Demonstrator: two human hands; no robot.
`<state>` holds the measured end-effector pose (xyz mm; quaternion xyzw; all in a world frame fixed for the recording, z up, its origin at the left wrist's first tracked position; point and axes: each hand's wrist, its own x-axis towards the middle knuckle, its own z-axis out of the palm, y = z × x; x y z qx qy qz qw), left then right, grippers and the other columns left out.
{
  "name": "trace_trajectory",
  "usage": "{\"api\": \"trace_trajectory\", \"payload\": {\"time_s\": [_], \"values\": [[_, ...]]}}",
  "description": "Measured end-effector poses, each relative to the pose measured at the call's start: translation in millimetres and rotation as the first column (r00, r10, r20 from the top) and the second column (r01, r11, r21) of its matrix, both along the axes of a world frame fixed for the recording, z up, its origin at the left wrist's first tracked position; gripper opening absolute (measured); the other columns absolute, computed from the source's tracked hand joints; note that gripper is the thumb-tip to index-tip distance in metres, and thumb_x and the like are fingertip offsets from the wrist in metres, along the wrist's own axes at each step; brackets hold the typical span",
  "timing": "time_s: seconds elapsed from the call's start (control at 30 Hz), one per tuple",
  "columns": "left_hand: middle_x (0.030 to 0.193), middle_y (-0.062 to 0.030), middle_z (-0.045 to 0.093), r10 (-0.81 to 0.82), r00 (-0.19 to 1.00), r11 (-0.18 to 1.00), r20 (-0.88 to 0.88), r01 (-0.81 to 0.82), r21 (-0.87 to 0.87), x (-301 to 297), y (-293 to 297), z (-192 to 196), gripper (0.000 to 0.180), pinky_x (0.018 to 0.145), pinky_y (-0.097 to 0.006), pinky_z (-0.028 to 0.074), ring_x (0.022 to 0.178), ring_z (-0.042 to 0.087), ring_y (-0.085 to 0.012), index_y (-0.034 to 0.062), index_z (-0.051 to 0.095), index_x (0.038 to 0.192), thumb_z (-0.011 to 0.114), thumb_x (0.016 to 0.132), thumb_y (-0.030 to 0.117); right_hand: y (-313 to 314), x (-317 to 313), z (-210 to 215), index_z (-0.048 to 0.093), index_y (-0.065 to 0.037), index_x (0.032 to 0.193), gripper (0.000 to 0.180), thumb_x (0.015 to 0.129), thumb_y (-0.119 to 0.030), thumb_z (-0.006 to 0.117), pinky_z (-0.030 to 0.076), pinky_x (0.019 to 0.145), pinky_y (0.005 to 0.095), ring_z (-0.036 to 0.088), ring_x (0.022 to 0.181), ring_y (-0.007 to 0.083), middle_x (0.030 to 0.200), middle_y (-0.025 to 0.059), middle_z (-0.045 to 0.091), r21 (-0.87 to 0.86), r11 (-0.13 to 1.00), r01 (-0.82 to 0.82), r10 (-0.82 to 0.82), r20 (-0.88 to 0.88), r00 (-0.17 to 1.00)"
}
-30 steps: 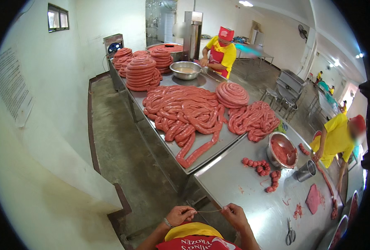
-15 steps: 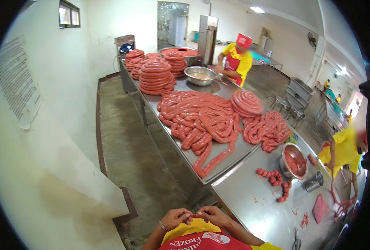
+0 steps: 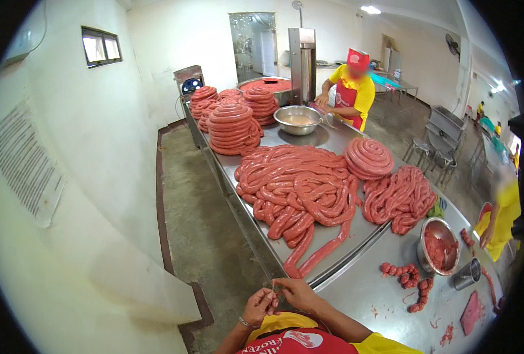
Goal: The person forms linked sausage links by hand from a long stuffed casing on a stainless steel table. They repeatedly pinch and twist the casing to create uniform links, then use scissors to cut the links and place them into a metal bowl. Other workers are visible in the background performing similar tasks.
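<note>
Close in front of my apron, my left hand (image 3: 259, 307) is closed in a pinch, fingertips up. Beside it my right hand (image 3: 296, 292) is also closed, its fingertips almost meeting the left ones. A thin pale sliver seems to show between the fingertips, too small to name. Just beyond my hands, the end of a raw sausage rope (image 3: 318, 256) lies at the near corner of the steel table. It runs back to a large loose heap of pink sausage rope (image 3: 294, 183).
Coiled sausage stacks (image 3: 231, 128), a water bowl (image 3: 298, 120) and a flat coil (image 3: 369, 158) stand farther back. On the right are a bowl of meat (image 3: 441, 246), short linked sausages (image 3: 401, 271) and a metal cup (image 3: 467, 274). Co-workers (image 3: 351, 88) stand across the table.
Both hands have risen slightly and moved toward the table's corner, still pinched close together. My view has shifted, so the table sits lower and farther right. The near co-worker on the right has straightened.
</note>
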<state>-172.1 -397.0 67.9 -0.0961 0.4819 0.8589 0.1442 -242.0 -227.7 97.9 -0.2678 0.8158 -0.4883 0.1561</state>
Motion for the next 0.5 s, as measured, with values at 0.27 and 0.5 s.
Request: {"api": "trace_trajectory", "payload": {"time_s": [0.27, 0.5], "values": [[0.121, -0.0093, 0.051, -0.162, 0.891, 0.901, -0.425, -0.043, -0.433, -39, 36, -10, 0.016, 0.067, -0.023, 0.054, 0.089, 0.061, -0.0105, 0.0002, 0.067, 0.100, 0.058, 0.096, 0.014, 49, 8, -29, 0.051, 0.000, 0.130, 0.037, 0.093, 0.003, 0.053, 0.058, 0.083, 0.0288, 0.068, 0.096, 0.0205, 0.112, 0.0087, 0.063, -0.544, 0.706, 0.453, 0.356, 0.826, 0.437], [0.088, -0.0060, 0.064, -0.145, 0.974, 0.941, -0.172, 0.083, -0.328, -69, 48, -6, 0.018, 0.063, -0.022, 0.049, 0.074, 0.059, -0.0086, 0.0009, 0.063, 0.102, 0.052, 0.100, 0.014, 49, -9, -39, 0.067, 0.002, 0.100, 0.016, 0.088, -0.009, 0.069, 0.054, 0.071, 0.0244, 0.067, 0.080, 0.0152, 0.087, 0.0079, 0.069, -0.419, 0.751, 0.510, -0.007, 0.768, 0.641]]}}
